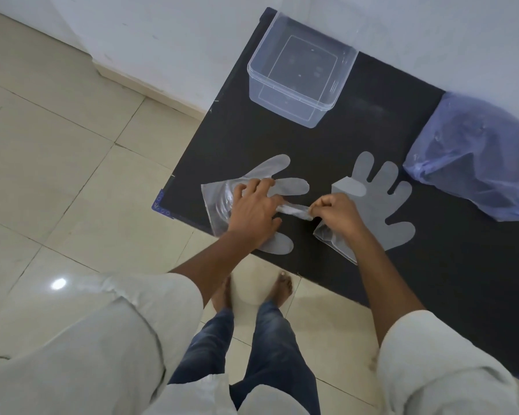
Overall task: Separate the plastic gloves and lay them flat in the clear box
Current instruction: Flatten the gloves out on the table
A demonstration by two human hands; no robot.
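Note:
Two translucent plastic gloves lie on the black table (387, 280). The left glove (270, 175) lies near the table's left corner, fingers pointing right, and my left hand (252, 211) presses flat on its palm. One finger of that glove is stretched into a thin strip (294, 211), pinched at its tip by my right hand (336, 214). The right glove (381, 205) lies flat with fingers spread, partly under my right hand. The clear box (300, 70) stands open and empty at the table's back edge, against the wall.
A bluish plastic bag (474, 160) with something dark inside lies at the table's right, beside the wall. The table's left corner and front edge are close to the gloves. Below is tiled floor (57, 175), with my legs and bare feet.

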